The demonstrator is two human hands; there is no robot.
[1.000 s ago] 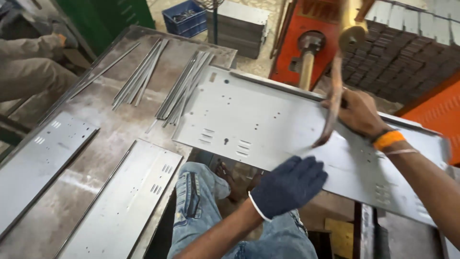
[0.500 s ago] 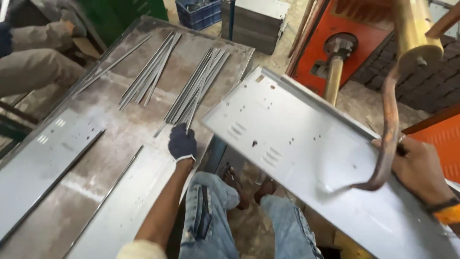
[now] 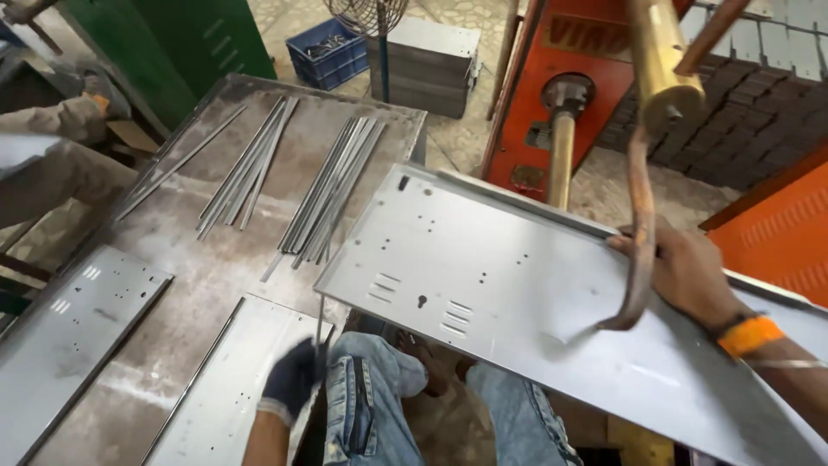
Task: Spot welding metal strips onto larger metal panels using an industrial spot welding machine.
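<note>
My left hand had dropped back from the table to my knee, fingers pinching a thin rod. My right hand gripped the panel across my lap.

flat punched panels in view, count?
3: one large panel under the right hand; one by the gloved left hand; one far left. Others may lie out of frame.

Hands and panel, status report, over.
Left hand gloved, pinching a thin metal strip. Right hand steadies the grey panel. Curved rusty arm crosses the panel.
</note>
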